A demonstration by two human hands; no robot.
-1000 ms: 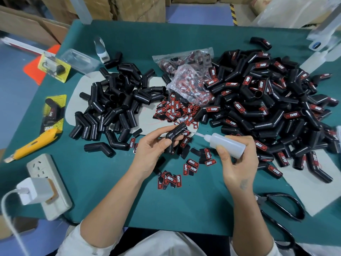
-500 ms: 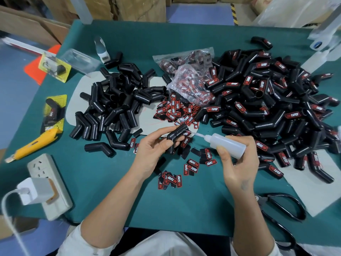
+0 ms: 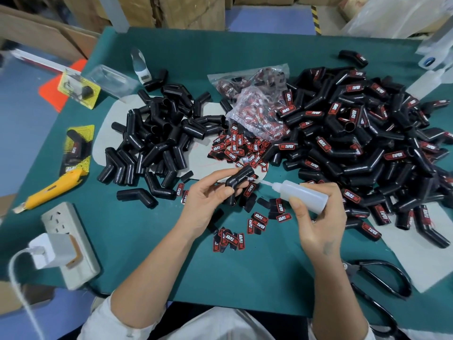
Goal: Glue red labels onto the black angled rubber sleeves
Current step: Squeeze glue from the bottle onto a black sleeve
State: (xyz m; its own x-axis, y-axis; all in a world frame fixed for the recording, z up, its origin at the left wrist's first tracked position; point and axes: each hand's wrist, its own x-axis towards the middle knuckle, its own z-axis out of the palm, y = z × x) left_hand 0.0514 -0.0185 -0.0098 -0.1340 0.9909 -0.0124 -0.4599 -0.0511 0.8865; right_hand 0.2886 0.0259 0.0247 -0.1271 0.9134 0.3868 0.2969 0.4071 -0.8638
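My left hand (image 3: pixel 208 202) grips a black angled rubber sleeve (image 3: pixel 241 176) above the green table. My right hand (image 3: pixel 318 217) holds a translucent glue bottle (image 3: pixel 302 195), its thin nozzle touching the sleeve's upper leg. A heap of plain black sleeves (image 3: pixel 159 143) lies to the left. A large heap of labelled sleeves (image 3: pixel 355 143) fills the right. Loose red labels (image 3: pixel 240 148) lie scattered in the middle, and more labels (image 3: pixel 257 223) lie below my hands.
A plastic bag of labels (image 3: pixel 255 111) sits at the back centre. A yellow utility knife (image 3: pixel 51 190) and a white power strip (image 3: pixel 71 244) with a charger lie at the left. Black scissors (image 3: pixel 382 278) rest at the near right. The table's front edge (image 3: pixel 220 307) is close.
The bottle's nozzle has stayed at the sleeve; both hands have barely shifted.
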